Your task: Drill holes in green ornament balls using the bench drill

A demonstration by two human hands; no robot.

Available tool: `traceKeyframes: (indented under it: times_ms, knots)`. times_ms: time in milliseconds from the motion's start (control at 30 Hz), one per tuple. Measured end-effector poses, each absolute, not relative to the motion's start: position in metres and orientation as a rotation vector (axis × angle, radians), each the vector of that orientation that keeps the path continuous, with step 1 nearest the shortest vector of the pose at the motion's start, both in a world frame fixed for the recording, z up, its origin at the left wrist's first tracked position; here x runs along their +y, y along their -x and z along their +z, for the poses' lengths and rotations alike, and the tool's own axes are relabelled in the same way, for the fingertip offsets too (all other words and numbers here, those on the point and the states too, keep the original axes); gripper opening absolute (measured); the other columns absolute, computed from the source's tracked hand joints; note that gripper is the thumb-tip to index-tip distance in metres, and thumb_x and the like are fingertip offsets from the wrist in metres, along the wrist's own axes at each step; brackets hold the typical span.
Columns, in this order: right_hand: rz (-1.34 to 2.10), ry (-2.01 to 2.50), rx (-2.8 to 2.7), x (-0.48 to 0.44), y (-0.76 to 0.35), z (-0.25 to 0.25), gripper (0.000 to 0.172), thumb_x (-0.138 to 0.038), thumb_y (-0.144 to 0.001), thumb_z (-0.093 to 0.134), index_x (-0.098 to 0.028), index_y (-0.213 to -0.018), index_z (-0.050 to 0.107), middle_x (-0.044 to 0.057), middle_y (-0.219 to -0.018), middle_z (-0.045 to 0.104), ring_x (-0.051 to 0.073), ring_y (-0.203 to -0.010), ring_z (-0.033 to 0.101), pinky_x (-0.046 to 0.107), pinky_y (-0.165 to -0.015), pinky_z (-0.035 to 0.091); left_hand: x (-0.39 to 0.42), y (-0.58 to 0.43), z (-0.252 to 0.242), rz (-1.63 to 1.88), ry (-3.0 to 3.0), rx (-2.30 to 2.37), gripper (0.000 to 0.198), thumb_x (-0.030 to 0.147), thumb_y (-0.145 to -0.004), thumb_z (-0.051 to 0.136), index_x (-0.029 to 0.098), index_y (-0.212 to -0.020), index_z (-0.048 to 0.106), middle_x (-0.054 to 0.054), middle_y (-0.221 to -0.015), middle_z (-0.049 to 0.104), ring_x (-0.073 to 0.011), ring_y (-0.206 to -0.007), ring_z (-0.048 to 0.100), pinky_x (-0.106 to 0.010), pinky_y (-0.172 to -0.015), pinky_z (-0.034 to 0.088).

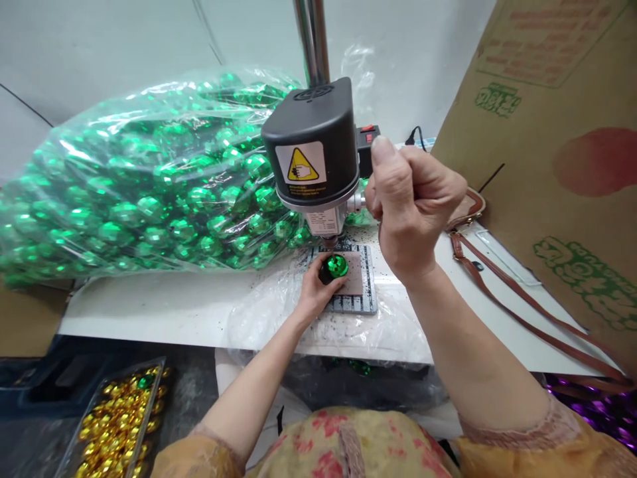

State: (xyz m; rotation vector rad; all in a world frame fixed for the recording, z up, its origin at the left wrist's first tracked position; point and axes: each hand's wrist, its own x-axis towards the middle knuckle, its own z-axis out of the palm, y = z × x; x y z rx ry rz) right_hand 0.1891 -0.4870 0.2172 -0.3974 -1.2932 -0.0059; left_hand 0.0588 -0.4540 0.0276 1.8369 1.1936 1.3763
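Observation:
A small bench drill press (pixel 318 146) with a black motor cover and a yellow warning label stands on the white table. My left hand (pixel 319 282) is closed around a shiny green faceted ball (pixel 337 265), held on a flat board (pixel 354 275) over the slotted metal base (pixel 369 302), under the drill head. My right hand (pixel 415 199) is wrapped in a fist at the right side of the drill head, on its feed lever; most of the lever is hidden by the fingers.
A large clear bag of green balls (pixel 149 192) lies along the back left. A cardboard box (pixel 557 133) and brown bag straps (pixel 512 292) stand at right. Gold balls (pixel 112 425) fill a clear container at lower left. Clear plastic (pixel 269 312) and dark crumbs lie around the base.

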Motion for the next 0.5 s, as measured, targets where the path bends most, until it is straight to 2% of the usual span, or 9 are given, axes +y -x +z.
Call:
traceKeyframes:
  times_ms: [200, 500]
  knots:
    - [0.034, 0.349, -1.289, -0.491, -0.192, 0.196, 0.048, -0.022, -0.094, 0.053, -0.018, -0.051, 0.031, -0.006, -0.048, 0.027, 0.003, -0.042, 0.032, 0.026, -0.042, 0.026, -0.455, -0.06, 0.028, 1.365, -1.816, 1.19, 0.057, 0.031, -0.072, 0.079, 0.02, -0.123, 0.056, -0.01, -0.121, 0.065, -0.0266, -0.114, 0.059, -0.043, -0.1, 0.046]
    - [-0.013, 0.288, -1.289, -0.489, -0.191, 0.185, 0.047, -0.018, -0.093, 0.052, -0.017, -0.051, 0.029, -0.006, -0.048, 0.027, 0.003, -0.04, 0.031, 0.025, -0.043, 0.024, -0.456, -0.06, 0.03, 1.391, -1.842, 1.197, 0.055, 0.031, -0.072, 0.078, 0.019, -0.122, 0.056, -0.01, -0.12, 0.065, -0.0274, -0.113, 0.059, -0.042, -0.098, 0.046]
